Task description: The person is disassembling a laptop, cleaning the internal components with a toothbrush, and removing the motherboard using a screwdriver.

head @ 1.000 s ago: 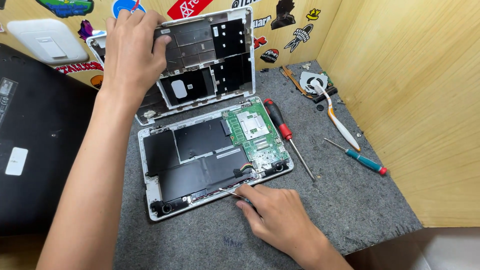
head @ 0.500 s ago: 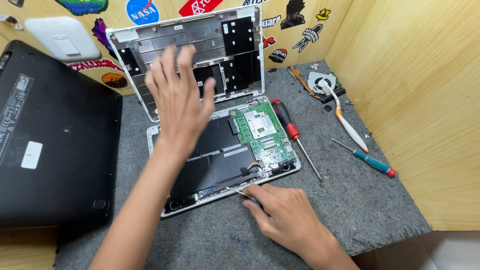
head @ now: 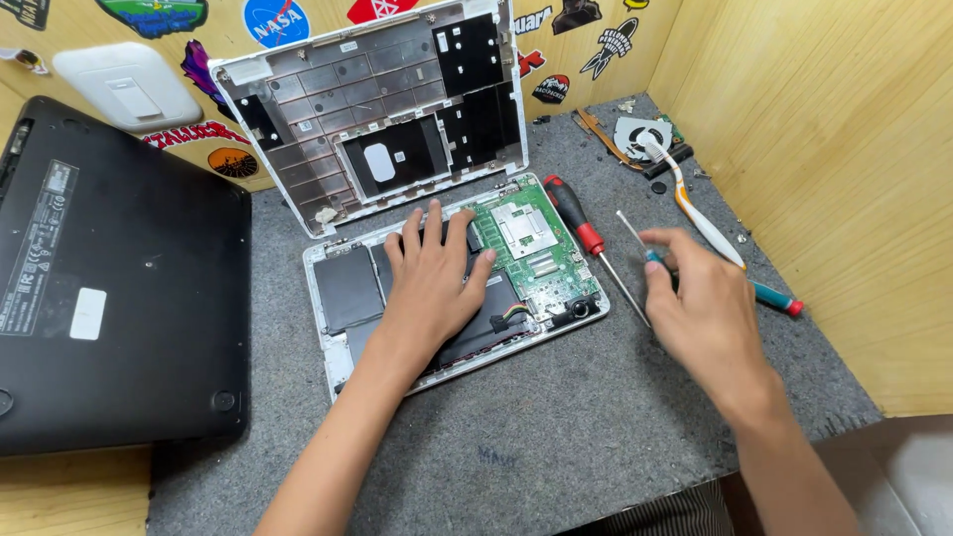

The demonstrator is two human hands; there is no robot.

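Since half a second ago our left hand [head: 434,283] has dropped from mid-air onto the opened laptop base [head: 452,283], and our right hand [head: 700,303] has left the base's near edge and gone to the teal screwdriver [head: 715,268].

From the left, we see a closed black laptop [head: 119,278] lying bottom-up on the grey felt mat [head: 556,427]. Behind it a white adapter [head: 124,84] leans at the stickered wooden wall. Next comes the removed white bottom cover [head: 372,109], propped upright against that wall, its inner side facing us. Just in front lies the base — our left hand rests flat on its black battery area, fingers spread and gripping nothing. The green circuit board [head: 526,243] shows bare to the right of that hand.

Beside the base lies a red-and-black screwdriver [head: 586,233], tip pointing toward us. Our right hand has its fingers pinched around the teal screwdriver's shaft, its metal tip sticking up to the left and the handle end on the mat at the right. Farther back, a toothbrush [head: 695,203] lies across the mat, its head by a loose cooling fan [head: 635,134].
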